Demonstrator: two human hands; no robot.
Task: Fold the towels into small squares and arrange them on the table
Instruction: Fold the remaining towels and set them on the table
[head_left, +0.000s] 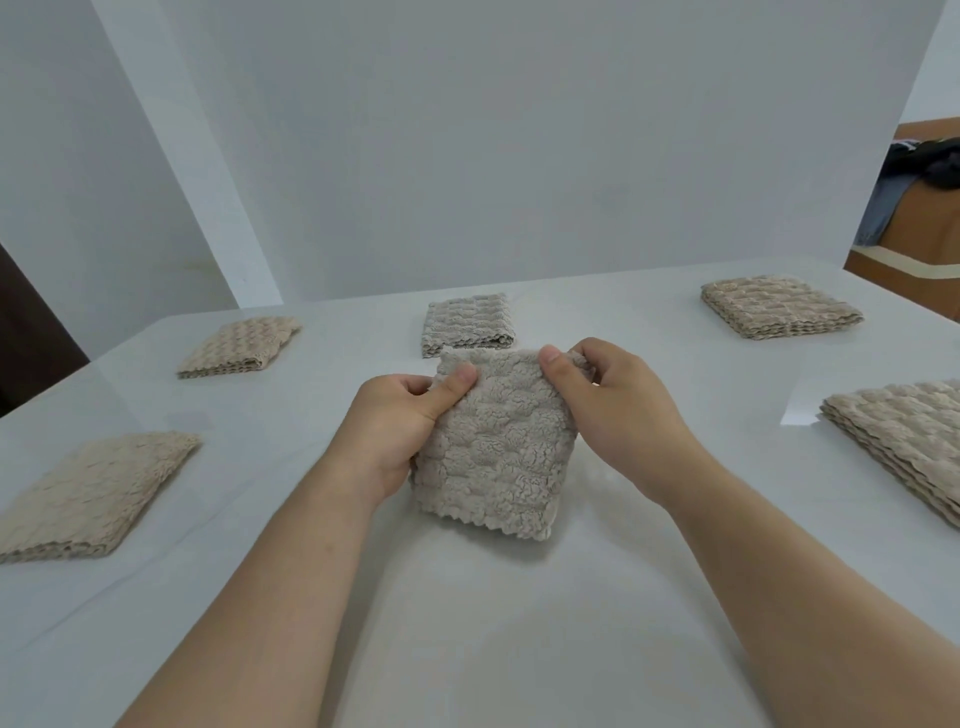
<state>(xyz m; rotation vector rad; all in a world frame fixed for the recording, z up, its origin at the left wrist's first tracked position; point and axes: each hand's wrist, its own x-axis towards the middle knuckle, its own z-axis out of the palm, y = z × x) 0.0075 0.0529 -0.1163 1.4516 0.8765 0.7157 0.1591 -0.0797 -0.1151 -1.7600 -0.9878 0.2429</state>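
Observation:
A beige fluffy towel (496, 452), folded into a small square, is held up at the middle of the white table (467, 623), its lower edge close to the surface. My left hand (402, 421) pinches its upper left corner, thumb on the front. My right hand (608, 402) pinches its upper right corner in the same way. Three folded towels lie on the table: one at the near left (91, 496), one at the far left (239, 345), one at the far middle (467, 322), just behind the held towel.
Two stacks of flat beige towels lie on the right: one at the far right (779, 313), one at the near right edge (904, 441). White walls (519, 156) stand behind the table. Brown furniture with dark clothing (930, 171) shows past the right wall.

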